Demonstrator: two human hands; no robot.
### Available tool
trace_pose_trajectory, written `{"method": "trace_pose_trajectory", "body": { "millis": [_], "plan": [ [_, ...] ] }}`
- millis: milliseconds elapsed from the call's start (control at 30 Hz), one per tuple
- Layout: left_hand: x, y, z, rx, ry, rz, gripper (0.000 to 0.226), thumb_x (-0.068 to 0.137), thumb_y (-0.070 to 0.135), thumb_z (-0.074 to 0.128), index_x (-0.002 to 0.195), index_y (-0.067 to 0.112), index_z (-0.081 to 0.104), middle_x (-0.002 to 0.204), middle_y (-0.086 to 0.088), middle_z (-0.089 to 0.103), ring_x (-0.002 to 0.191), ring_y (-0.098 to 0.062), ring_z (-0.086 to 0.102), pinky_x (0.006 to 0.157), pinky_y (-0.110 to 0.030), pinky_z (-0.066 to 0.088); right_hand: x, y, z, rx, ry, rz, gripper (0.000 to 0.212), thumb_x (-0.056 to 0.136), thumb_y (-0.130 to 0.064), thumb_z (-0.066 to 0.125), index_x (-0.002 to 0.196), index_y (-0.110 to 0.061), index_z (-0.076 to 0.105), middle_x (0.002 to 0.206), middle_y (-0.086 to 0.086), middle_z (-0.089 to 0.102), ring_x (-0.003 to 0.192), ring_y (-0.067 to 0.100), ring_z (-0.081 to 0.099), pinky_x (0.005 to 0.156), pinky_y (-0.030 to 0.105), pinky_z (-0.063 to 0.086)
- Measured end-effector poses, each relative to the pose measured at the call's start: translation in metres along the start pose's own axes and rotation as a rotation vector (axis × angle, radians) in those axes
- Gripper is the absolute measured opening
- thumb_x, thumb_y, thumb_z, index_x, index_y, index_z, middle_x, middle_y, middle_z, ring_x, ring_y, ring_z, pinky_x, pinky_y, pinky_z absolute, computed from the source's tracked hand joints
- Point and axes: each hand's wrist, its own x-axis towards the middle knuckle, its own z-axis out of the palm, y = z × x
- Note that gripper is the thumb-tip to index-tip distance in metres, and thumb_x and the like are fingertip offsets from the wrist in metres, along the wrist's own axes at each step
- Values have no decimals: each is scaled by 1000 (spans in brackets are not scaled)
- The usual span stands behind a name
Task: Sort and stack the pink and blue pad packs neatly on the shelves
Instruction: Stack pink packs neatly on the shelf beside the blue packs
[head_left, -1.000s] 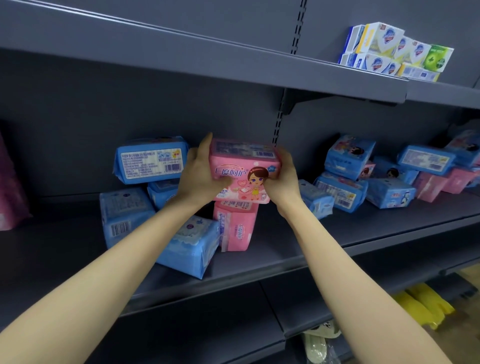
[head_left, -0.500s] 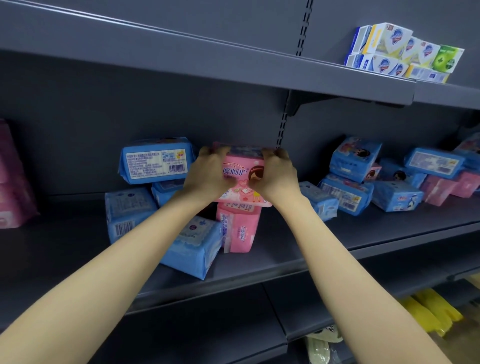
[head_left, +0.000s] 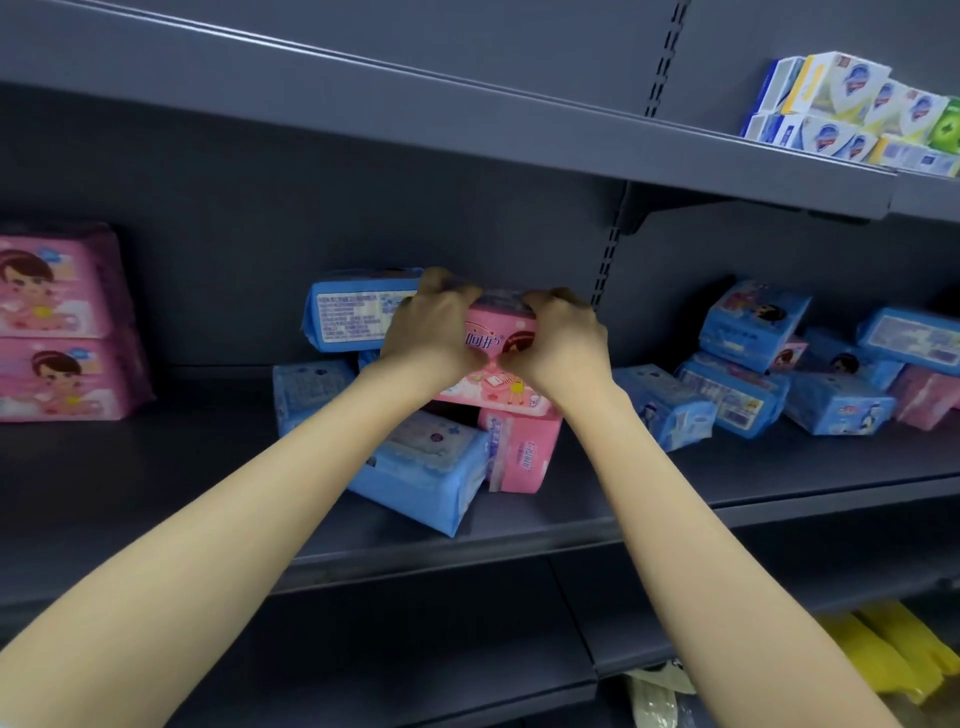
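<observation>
Left hand (head_left: 431, 325) and right hand (head_left: 563, 340) curl round the pink pack (head_left: 491, 392) over the shelf's (head_left: 519, 540) middle; set on the upright pack (head_left: 522, 457) beneath, it could tip forward.

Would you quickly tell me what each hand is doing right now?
Left hand: grips the pink pack.
Right hand: grips the same pink pack.

Pink cartoon-girl pack (head_left: 496, 364), blue packs (head_left: 426, 467), dark grey shelf (head_left: 156, 493), yellow items (head_left: 893, 654) below.
</observation>
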Motion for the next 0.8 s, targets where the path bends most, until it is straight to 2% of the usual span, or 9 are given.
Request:
{"method": "trace_pose_trajectory", "body": {
  "millis": [167,300,533,800],
  "plan": [
    [-21,-28,-29,-59,46,-4,68,73,21,75,135,18,47,138,-5,36,118,-28,50,98,-31,38,-10,-42,-2,38,54,-54,44,74,-17,66,117,-14,60,115,10,57,101,33,59,83,32,46],
    [-42,-58,-61,-52,93,-56,65,75,23,74,134,19,48,136,-5,38,115,-26,51,95,-28,37,-16,-86,1,50,33,-99,45,73,-20,68,117,-14,60,116,10,57,103,32,58,84,33,46],
    [-78,-123,-111,-13,124,-166,65,72,21,75,132,21,50,132,-7,40,112,-29,53,94,-30,39,-26,-167,30,98,-33,-169,46,74,-23,69,117,-15,58,118,10,55,103,33,56,79,29,42],
    [-123,-201,-148,29,127,-270,65,67,19,78,128,15,54,130,-8,41,112,-27,52,96,-32,43,-50,-250,72,209,-136,-227,50,71,-26,73,117,-14,59,119,10,54,109,30,54,92,32,38]
  ]
}}
